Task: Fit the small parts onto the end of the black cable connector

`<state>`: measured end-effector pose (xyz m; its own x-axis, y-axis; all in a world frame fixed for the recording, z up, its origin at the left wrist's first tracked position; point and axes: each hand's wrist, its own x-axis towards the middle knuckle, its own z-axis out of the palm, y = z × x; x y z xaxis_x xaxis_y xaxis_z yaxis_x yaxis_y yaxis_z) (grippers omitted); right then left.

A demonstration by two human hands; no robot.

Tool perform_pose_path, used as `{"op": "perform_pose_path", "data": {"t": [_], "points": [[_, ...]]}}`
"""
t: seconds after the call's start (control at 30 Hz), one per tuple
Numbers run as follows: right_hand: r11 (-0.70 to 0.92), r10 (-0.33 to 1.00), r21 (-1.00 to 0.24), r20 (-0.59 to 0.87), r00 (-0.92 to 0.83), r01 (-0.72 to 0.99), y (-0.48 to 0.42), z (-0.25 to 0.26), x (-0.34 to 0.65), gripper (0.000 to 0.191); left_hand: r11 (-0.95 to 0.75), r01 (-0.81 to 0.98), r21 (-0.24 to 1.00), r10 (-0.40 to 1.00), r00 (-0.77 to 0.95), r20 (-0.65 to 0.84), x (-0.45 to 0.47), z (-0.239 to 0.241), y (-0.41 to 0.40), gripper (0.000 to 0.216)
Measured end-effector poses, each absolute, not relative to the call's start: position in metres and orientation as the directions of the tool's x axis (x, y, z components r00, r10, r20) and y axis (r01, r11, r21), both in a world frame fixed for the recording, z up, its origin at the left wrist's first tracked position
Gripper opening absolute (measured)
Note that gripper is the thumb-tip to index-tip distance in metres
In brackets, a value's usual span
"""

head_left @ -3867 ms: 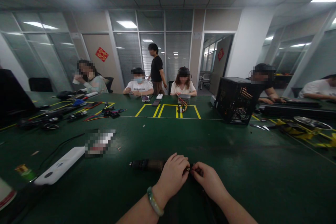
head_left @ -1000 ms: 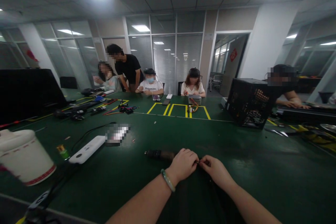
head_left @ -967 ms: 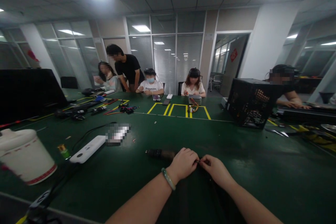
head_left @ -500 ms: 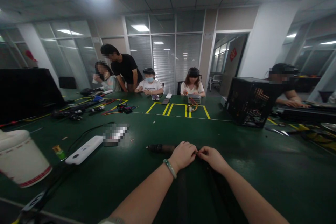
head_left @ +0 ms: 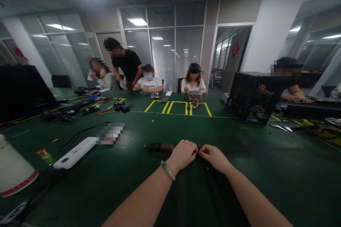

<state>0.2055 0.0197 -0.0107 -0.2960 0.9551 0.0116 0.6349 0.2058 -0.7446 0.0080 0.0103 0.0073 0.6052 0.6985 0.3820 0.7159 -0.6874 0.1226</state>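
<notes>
Compared with half a second before, the two hands sit a little higher in the view and the white cup [head_left: 13,170] at the left has slid further toward the edge, so the head has turned slightly; the hands themselves keep the same meeting pose. The standing person in the black shirt [head_left: 125,64] leans a bit more over the seated ones than before.

The left hand [head_left: 182,154] lies curled, knuckles up, on top of a dark cylindrical tool [head_left: 160,146] that lies flat on the green surface [head_left: 266,170], its free end pointing to the left. Its grip is closed over the right end of this tool. A pale green bracelet [head_left: 167,170] is around the left wrist. The right hand [head_left: 214,156] comes from the right side, and its thumb and first finger are pinched narrow on something very small just at the point where both hands touch; what it is I cannot tell. Both forearms stretch forward from the bottom of the view and come together near the middle of the surface.

To the left, well apart from the hands, lies a white flat device [head_left: 74,152] with a black cable. A black mesh computer case [head_left: 250,97] stands further back on the right.
</notes>
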Motion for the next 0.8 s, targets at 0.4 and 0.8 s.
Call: {"op": "perform_pose_path", "data": {"t": [0.4, 0.8], "points": [[0.241, 0.948, -0.744, 0.043, -0.316, 0.623, 0.0197, -0.0147, 0.205, 0.019, -0.693, 0.706, 0.149, 0.696, 0.599, 0.396, 0.0046, 0.0061, 0.0123, 0.008], [0.246, 0.938, -0.77, 0.036, -0.344, 0.589, 0.0232, -0.0197, 0.2092, 0.017, -0.661, 0.726, 0.188, 0.734, 0.574, 0.363, 0.0036, 0.0053, 0.0115, 0.014]]}}
